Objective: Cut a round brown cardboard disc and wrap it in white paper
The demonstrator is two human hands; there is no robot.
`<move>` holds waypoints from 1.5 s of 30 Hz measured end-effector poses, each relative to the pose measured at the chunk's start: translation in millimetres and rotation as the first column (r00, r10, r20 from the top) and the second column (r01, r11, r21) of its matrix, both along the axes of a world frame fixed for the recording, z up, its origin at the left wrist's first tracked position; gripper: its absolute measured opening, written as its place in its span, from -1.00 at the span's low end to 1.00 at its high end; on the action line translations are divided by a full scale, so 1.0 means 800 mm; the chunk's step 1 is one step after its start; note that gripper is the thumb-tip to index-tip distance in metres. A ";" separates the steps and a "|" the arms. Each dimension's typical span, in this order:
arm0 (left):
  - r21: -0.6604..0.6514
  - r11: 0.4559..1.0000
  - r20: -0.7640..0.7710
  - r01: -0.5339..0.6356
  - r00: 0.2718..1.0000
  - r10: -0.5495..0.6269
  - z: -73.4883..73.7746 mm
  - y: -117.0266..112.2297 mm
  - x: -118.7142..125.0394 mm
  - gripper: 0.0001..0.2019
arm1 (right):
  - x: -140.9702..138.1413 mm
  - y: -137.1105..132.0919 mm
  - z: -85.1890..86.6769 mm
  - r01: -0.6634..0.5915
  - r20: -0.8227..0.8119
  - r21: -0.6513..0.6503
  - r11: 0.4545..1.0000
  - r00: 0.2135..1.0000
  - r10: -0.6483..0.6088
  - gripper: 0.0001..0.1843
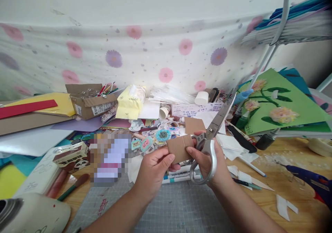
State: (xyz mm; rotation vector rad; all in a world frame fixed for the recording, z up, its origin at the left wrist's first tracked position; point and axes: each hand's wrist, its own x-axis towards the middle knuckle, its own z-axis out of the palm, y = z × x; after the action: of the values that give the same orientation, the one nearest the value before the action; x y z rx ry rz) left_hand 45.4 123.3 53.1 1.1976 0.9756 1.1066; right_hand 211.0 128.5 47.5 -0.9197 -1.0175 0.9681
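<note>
A small brown piece of cardboard is held up over the cutting mat, pinched at its left side by my left hand. My right hand has the scissors around its fingers, and its thumb also presses on the cardboard's right edge. The blades point up and away to the right, clear of the cardboard. Another brown cardboard square lies just behind. Several markers lie beneath the hands.
The grey cutting mat covers the front. A blue glue gun and paper scraps lie at right. A white bottle and brush are at left. Craft pieces, a cardboard box and a yellow tissue pack crowd the back.
</note>
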 end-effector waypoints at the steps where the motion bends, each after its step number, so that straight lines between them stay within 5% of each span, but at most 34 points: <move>1: -0.002 1.000 -0.008 -0.011 1.000 0.011 0.000 0.000 0.000 -0.83 | -0.001 0.000 0.000 -0.001 0.001 -0.009 1.000 1.000 0.001 -0.53; 12: -0.051 0.997 0.072 -0.062 0.995 0.066 -0.003 0.005 0.002 -0.84 | 0.002 0.007 -0.002 -0.061 -0.137 -0.001 0.998 0.989 0.060 -0.48; 15: 0.148 0.980 -0.059 -0.135 0.988 0.145 0.000 0.004 -0.004 -0.82 | 0.004 0.008 0.002 -0.075 -0.194 0.012 0.997 0.978 0.076 -0.48; 17: 0.492 0.856 -0.210 -0.157 0.933 0.292 0.006 0.003 -0.014 -0.82 | 0.005 0.006 0.006 -0.091 -0.238 0.021 0.996 0.967 0.093 -0.51; 19: 0.826 0.561 -0.258 -0.053 0.850 0.459 0.012 0.002 -0.024 -0.82 | 0.005 0.002 0.012 -0.137 -0.286 0.001 0.991 0.949 0.131 -0.51; 21: 0.962 0.264 -0.215 0.077 0.809 0.547 0.015 0.004 -0.034 -0.67 | 0.003 -0.003 0.016 -0.207 -0.317 -0.050 0.977 0.931 0.181 -0.48; 22: 0.978 0.169 -0.201 0.126 0.800 0.566 0.016 0.006 -0.037 -0.61 | 0.001 -0.006 0.018 -0.246 -0.324 -0.078 0.966 0.923 0.209 -0.46; 25: 0.975 0.062 -0.210 0.215 0.778 0.592 0.016 0.012 -0.041 -0.58 | -0.004 -0.012 0.021 -0.381 -0.354 -0.146 0.913 0.882 0.311 -0.47; 32: 0.951 0.017 -0.266 0.310 0.786 0.557 0.014 0.018 -0.040 -0.68 | 0.003 -0.008 0.021 -0.499 -0.478 -0.272 0.823 0.812 0.335 -0.45; 34: 0.952 0.029 -0.273 0.304 0.803 0.530 0.013 0.018 -0.040 -0.65 | 0.006 -0.007 0.021 -0.509 -0.436 -0.235 0.828 0.817 0.378 -0.47; 36: 0.961 0.102 -0.275 0.258 0.830 0.486 0.010 0.019 -0.038 -0.63 | 0.007 -0.008 0.019 -0.490 -0.398 -0.197 0.849 0.832 0.388 -0.49; 37: 0.958 0.181 -0.282 0.222 0.844 0.456 0.009 0.019 -0.036 -0.63 | 0.007 -0.008 0.018 -0.466 -0.382 -0.182 0.866 0.845 0.374 -0.49; 39: 0.887 0.453 -0.282 0.090 0.883 0.375 0.007 0.019 -0.031 -0.66 | 0.008 -0.007 0.015 -0.409 -0.342 -0.156 0.899 0.876 0.339 -0.50; 41: 0.628 0.776 -0.218 -0.054 0.945 0.243 0.005 0.018 -0.024 -0.73 | 0.009 -0.006 0.012 -0.372 -0.292 -0.132 0.919 0.900 0.323 -0.51; 42: 0.448 0.889 -0.143 -0.093 0.974 0.174 0.005 0.017 -0.020 -0.75 | 0.011 -0.005 0.010 -0.365 -0.268 -0.121 0.923 0.908 0.323 -0.52; 43: 0.274 0.957 -0.053 -0.091 0.993 0.109 0.006 0.016 -0.017 -0.76 | 0.012 -0.004 0.009 -0.360 -0.243 -0.110 0.926 0.913 0.327 -0.53; 45: 0.053 0.999 0.106 -0.013 0.994 0.008 0.008 0.014 -0.012 -0.75 | 0.015 -0.003 0.009 -0.341 -0.164 -0.088 0.936 0.932 0.324 -0.55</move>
State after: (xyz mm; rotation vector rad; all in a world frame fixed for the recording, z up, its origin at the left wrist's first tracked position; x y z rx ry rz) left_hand 35.4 134.3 59.4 1.1656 0.8771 1.1988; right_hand 223.3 125.8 54.9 -0.7683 -1.0183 1.3724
